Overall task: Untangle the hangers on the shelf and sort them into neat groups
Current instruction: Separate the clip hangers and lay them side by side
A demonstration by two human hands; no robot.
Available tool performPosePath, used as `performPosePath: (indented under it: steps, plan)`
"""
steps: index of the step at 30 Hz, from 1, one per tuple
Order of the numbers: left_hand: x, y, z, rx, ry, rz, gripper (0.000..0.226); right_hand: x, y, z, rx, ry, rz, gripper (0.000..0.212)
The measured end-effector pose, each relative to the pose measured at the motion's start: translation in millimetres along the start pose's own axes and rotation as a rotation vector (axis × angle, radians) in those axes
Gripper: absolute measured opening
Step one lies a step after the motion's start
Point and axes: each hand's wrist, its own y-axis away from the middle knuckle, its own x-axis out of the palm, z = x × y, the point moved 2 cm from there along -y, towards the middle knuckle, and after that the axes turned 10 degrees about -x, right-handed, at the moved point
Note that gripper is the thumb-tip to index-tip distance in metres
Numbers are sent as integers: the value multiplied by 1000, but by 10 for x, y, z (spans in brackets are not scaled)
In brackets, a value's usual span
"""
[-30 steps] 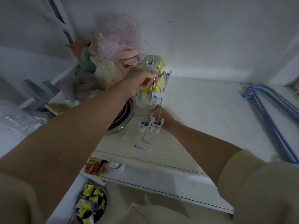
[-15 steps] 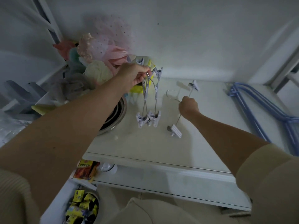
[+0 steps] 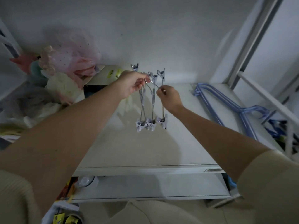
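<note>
Far left there's a heap of soft stuff (image 3: pixel 64 73) — pink netting, cream fabric — piled against the wall and crowding that end of the shelf (image 3: pixel 145 149). A yellow-printed box (image 3: pixel 106 75) sits just behind it. Left hand (image 3: pixel 131 84) is up over the shelf, fingers (image 3: pixel 142 79) pinched tight around the wire hooks of the clip hangers (image 3: pixel 152 101), which dangle upright in the air, bottom clips clear of the surface. Right hand (image 3: pixel 169 96) is just beside them, fingertips closed on the wire of the rightmost hanger. Further right, a bundle of blue hangers (image 3: pixel 226 104) lies flat on the shelf, well apart, running toward the white metal frame (image 3: pixel 258 50) at the edge.
</note>
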Motion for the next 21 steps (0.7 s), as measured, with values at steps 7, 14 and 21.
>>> performPosePath:
  steps: [7, 14, 21]
  plan:
    - [255, -18, 32, -11, -13, 70, 9, -96, 83, -94, 13, 79, 5, 28]
    - [254, -14, 37, -30, 52, 108, 10, -181, 192, -229, 766, -1288, -6, 47]
    - [274, 78, 230, -128, 152, 172, 17, 45, 128, -172, 817, -1305, 292, 39]
